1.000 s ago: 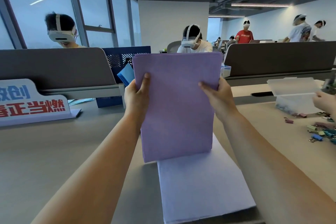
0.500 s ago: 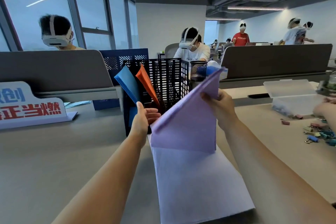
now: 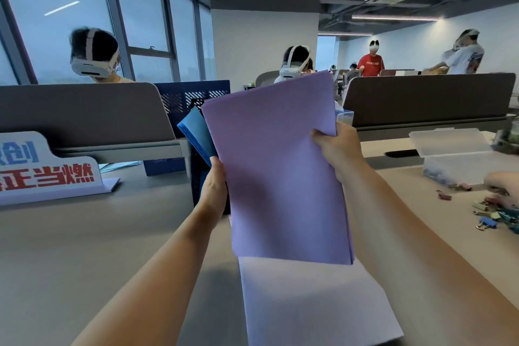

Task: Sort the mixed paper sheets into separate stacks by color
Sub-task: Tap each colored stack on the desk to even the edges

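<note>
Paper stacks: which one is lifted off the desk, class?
The purple stack, held up between the left hand and right hand. The paler stack lies flat on the desk; the blue sheets stand behind.

The held sheaf (image 3: pixel 280 177) stands upright over the middle of the desk (image 3: pixel 84 247), with the left hand (image 3: pixel 214 188) at its left edge and the right hand (image 3: pixel 337 146) at its right. A flat stack (image 3: pixel 309 303) lies on the desk below it, nearer. Behind the sheaf stands a rack (image 3: pixel 202 185) (sheets (image 3: pixel 196 135) lean in it). A sign (image 3: pixel 47 168) sits far left; a box (image 3: pixel 455 154) and clips (image 3: pixel 494 213) lie right.
</note>
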A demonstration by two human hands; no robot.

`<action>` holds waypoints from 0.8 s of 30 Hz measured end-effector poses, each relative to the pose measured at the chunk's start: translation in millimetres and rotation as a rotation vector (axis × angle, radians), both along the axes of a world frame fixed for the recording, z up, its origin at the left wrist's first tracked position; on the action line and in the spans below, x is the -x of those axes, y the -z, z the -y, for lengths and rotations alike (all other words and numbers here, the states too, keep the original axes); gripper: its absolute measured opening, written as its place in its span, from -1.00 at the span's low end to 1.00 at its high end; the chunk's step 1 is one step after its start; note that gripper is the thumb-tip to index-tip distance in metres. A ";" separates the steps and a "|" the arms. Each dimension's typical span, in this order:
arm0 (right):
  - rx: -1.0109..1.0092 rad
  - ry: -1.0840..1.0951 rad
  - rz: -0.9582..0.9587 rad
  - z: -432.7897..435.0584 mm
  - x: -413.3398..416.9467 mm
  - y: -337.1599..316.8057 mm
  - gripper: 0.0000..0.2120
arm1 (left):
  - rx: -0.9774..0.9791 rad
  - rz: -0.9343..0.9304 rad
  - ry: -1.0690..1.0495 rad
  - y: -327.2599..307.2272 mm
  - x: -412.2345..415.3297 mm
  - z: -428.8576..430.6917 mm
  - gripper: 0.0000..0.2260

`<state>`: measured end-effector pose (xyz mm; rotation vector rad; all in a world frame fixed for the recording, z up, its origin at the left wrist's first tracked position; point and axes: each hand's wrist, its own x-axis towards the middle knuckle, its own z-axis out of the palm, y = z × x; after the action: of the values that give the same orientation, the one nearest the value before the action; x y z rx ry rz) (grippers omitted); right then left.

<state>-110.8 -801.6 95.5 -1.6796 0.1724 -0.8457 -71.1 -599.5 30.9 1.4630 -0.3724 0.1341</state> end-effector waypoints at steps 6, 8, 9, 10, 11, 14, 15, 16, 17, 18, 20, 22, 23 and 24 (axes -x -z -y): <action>0.016 -0.077 0.048 -4.8 7.1 4.5 -0.79 | -0.115 0.234 -0.371 -13.5 -4.8 4.0 -0.73; -0.004 -0.108 0.068 -1.7 9.9 5.8 -0.80 | -0.121 0.282 -0.391 -19.7 1.9 7.3 -0.75; -0.029 -0.115 0.070 -0.4 10.5 6.8 -0.83 | -0.135 0.305 -0.391 -21.4 5.4 10.0 -0.79; -0.053 -0.110 0.070 0.8 10.8 8.5 -0.87 | -0.155 0.322 -0.389 -22.4 8.8 13.4 -0.84; -0.066 -0.097 0.065 2.3 11.2 10.7 -0.88 | -0.168 0.329 -0.385 -22.1 12.0 16.6 -0.90; -0.073 -0.092 0.014 7.2 12.7 16.9 -0.85 | -0.197 0.306 -0.377 -22.2 18.4 21.1 -0.84; -0.091 -0.113 0.003 8.4 13.6 16.9 -0.82 | -0.183 0.318 -0.370 -24.2 19.4 21.3 -0.73; -0.107 -0.131 0.005 9.1 13.6 15.4 -0.78 | -0.170 0.339 -0.367 -27.5 19.9 21.2 -0.63; -0.113 -0.131 0.016 9.6 13.3 12.7 -0.75 | -0.156 0.359 -0.366 -33.1 21.5 21.7 -0.55; -0.105 -0.117 0.035 9.6 12.7 8.9 -0.76 | -0.145 0.376 -0.364 -39.6 21.9 23.0 -0.52; -0.087 -0.078 0.072 7.5 11.9 -1.8 -0.82 | -0.114 0.394 -0.344 -55.7 25.1 27.4 -0.59; -0.081 -0.041 0.071 4.1 11.3 -12.6 -0.76 | -0.042 0.340 -0.334 -72.6 29.8 32.5 -0.74; -0.088 -0.026 0.065 2.5 10.5 -17.0 -0.72 | -0.005 0.297 -0.340 -80.2 31.3 33.9 -0.77; -0.102 -0.013 0.063 0.9 9.8 -21.5 -0.69 | 0.018 0.259 -0.352 -86.5 30.3 35.0 -0.78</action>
<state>-120.6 -802.5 117.0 -1.5552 0.1591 -0.8645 -101.4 -634.5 117.4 1.4862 -0.3181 0.6127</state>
